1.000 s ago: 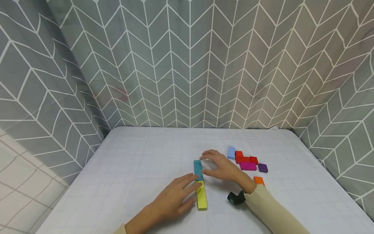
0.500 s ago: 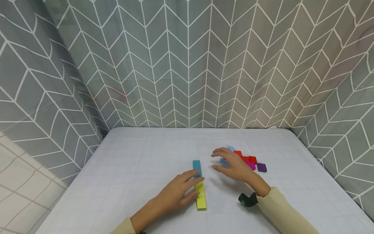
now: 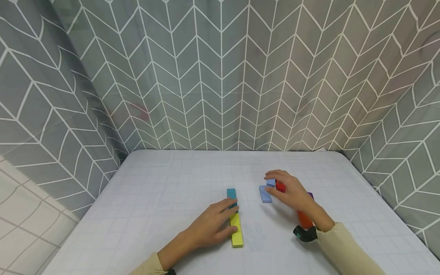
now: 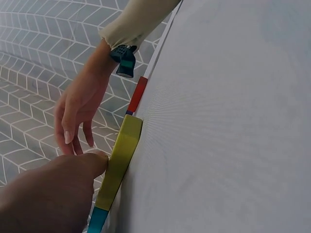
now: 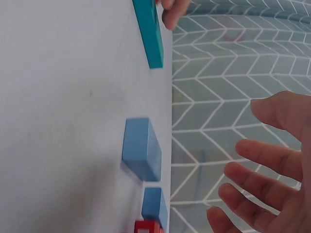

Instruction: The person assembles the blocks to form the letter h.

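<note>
A yellow block (image 3: 237, 240) and a teal block (image 3: 232, 193) lie end to end in a line on the white table. My left hand (image 3: 211, 225) rests its loosely extended fingers across them, and in the left wrist view its thumb tip is right at the yellow block's side. Further right, my right hand (image 3: 293, 193) hovers with spread fingers over the coloured blocks, holding nothing. Beneath its thumb lies a light blue block (image 5: 138, 148), with a second light blue block (image 5: 154, 205) beyond it. Between the fingers shows a red block (image 3: 280, 186) on the table.
An orange block (image 3: 305, 220) and a purple block (image 3: 311, 195) are partly hidden under the right hand and wrist. A dark wrist device (image 3: 305, 233) sticks out from the right wrist. A patterned grey curtain (image 3: 220, 76) rises behind the table's far edge.
My right hand has moved right, from beside the teal block to over the light blue and red blocks. The left hand has stayed nearly in place on the yellow and teal blocks.
</note>
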`<state>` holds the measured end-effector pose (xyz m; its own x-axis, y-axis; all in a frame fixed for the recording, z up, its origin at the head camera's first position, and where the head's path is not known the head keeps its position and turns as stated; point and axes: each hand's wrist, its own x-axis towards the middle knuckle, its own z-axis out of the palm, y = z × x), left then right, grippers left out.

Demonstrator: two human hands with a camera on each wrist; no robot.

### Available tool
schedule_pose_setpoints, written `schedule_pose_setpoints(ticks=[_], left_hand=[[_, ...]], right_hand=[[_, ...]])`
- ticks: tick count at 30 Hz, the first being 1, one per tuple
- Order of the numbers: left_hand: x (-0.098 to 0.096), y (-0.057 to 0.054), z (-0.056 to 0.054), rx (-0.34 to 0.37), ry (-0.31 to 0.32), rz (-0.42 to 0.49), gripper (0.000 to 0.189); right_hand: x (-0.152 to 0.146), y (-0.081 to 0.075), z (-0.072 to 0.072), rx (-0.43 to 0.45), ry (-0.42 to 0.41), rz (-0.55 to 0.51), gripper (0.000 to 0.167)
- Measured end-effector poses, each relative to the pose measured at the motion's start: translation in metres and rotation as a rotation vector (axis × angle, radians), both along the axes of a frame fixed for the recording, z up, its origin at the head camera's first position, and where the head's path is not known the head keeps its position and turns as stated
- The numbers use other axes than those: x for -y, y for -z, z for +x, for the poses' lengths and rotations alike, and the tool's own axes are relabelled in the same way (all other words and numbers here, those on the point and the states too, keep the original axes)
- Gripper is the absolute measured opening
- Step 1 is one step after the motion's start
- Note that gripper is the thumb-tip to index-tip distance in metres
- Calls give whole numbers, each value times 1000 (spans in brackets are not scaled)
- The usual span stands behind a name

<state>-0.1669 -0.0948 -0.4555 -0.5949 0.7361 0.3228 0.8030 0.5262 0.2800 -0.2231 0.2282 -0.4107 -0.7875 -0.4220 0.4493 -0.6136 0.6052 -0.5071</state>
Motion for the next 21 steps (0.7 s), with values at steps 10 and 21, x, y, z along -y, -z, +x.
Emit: schedule_pose_setpoints(ticks=[10,21], left_hand=[[0,2,-1,15,-24,-44,57],[0,2,0,16,-22,-36,56]], right_hand=[[-11,7,-5,22,4,23,40],[-10,20,-11,71,-85,97,52]])
